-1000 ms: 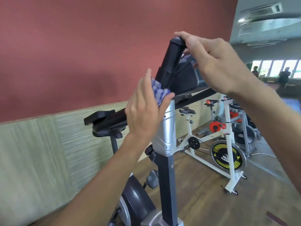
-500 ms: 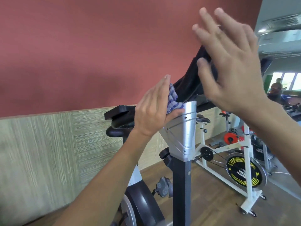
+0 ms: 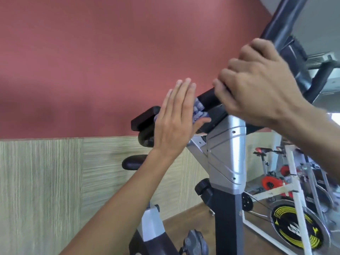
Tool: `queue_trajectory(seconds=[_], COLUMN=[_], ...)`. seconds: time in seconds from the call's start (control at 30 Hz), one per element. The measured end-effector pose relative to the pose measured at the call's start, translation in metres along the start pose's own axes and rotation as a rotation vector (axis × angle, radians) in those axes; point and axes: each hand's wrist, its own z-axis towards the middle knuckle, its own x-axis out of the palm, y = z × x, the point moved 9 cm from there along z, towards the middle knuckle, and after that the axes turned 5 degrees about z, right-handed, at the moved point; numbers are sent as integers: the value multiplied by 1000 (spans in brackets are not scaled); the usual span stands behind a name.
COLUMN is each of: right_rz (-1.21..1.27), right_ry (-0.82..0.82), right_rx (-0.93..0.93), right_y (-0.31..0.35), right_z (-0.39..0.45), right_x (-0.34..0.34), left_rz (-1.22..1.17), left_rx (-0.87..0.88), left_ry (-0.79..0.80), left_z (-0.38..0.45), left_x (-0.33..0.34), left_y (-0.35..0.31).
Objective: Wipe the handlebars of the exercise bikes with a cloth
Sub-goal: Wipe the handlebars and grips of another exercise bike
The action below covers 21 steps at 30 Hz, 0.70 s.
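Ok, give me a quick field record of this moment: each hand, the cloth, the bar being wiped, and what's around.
left hand: fingers straight, palm pressing the cloth against the bar
cloth: blue-and-white checked, bunched between left palm and handlebar
right hand: fingers curled round the handlebar, above the cloth
handlebar: black, rising to the upper right
silver column: just below both hands
background: white spin bike with yellow-striped flywheel, lower right
wall: red

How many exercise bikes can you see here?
3: the grey bike being wiped, a white one with a yellow flywheel, and one with an orange flywheel behind. More may be hidden.
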Motion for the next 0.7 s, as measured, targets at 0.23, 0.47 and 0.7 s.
queue_trajectory(seconds=[0.23,0.47,0.7], right_rz=[-48,-111,-212], right_ry=[-196,-255,-332], right_rx=[121,188,249], right_y=[-1,22,31], right_z=[-3,4,-17], right_x=[1,-4,13], left_rz=[166,102,67], left_rx=[112,-39,-38], left_ry=[-224,-387,-524], left_z=[-54,-124,-122], left_x=[5,21,20], left_y=[38,94,88])
